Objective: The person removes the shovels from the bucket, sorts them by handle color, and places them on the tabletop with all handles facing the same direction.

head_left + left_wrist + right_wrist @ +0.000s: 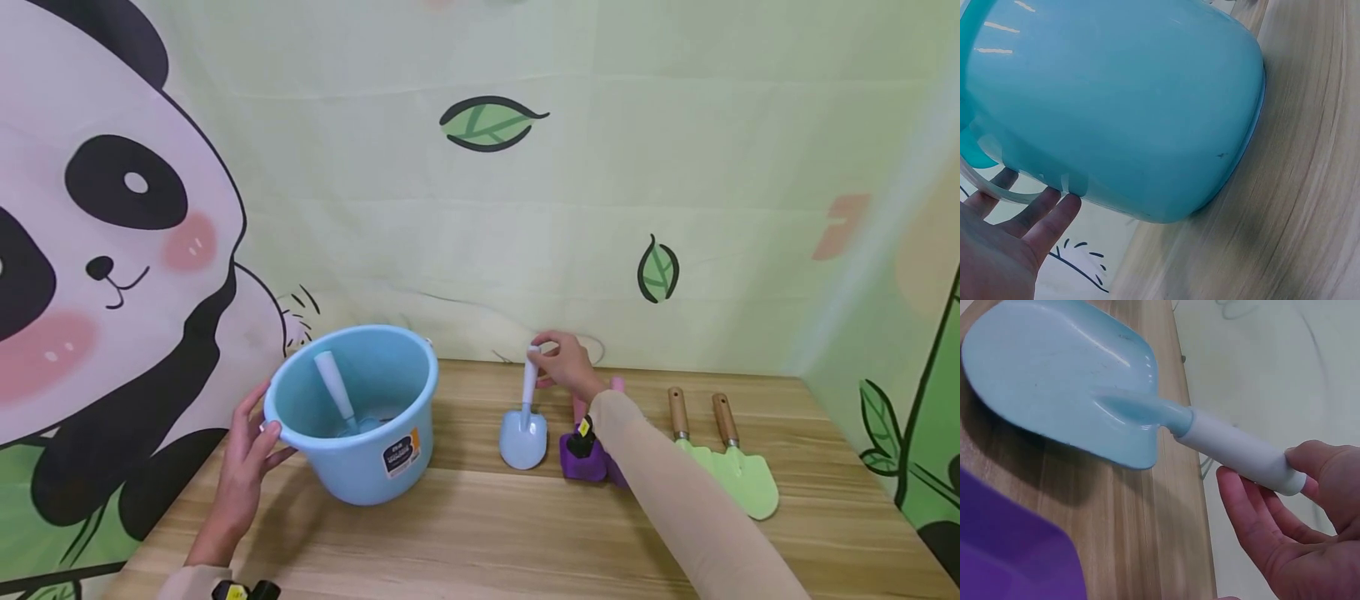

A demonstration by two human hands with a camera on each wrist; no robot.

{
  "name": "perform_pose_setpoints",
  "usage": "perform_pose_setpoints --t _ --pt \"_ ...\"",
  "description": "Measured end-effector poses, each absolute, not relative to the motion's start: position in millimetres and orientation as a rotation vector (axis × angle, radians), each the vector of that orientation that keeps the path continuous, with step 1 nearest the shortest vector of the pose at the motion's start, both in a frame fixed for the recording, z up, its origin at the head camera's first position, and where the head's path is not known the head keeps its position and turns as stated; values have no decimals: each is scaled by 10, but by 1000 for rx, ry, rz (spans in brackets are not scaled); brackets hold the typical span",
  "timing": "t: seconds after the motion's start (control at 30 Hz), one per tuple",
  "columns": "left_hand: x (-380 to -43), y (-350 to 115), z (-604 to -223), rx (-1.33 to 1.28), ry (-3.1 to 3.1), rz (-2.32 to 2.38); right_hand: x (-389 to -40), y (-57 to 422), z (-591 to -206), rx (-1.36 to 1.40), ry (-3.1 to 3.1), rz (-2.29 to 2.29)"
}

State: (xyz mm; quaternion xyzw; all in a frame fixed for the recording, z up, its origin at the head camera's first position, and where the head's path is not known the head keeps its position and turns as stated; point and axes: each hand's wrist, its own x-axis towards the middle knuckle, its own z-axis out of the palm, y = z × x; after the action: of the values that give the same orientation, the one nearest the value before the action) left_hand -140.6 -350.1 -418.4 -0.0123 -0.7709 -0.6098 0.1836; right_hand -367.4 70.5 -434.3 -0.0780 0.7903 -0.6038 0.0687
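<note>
My left hand (243,446) holds the left rim of a light blue bucket (367,475); in the left wrist view its fingers (1054,222) touch the bucket's outer side by the pale carrying handle (997,190). Inside the bucket, a shovel with a white handle (334,385) leans, its blue blade partly hidden. My right hand (567,365) pinches the white handle end of a light blue toy shovel (523,439), its blade pointing down toward me. In the right wrist view, the shovel's blade (1060,381) casts a shadow on the wooden table.
Purple shovels (583,465) with pink handles lie right of the held shovel, partly behind my right wrist and sleeve. Further right are green garden tools (750,483) with wooden handles. A cloth backdrop (360,208) with a panda stands behind the wooden table (465,533).
</note>
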Motion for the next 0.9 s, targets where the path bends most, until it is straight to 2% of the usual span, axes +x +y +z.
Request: perform_pose_setpoints --t 0.9 --pt "-1407 -3498 -4171 -16 -2197 -1707 -3636 661 -4426 -137 2402 -1563"
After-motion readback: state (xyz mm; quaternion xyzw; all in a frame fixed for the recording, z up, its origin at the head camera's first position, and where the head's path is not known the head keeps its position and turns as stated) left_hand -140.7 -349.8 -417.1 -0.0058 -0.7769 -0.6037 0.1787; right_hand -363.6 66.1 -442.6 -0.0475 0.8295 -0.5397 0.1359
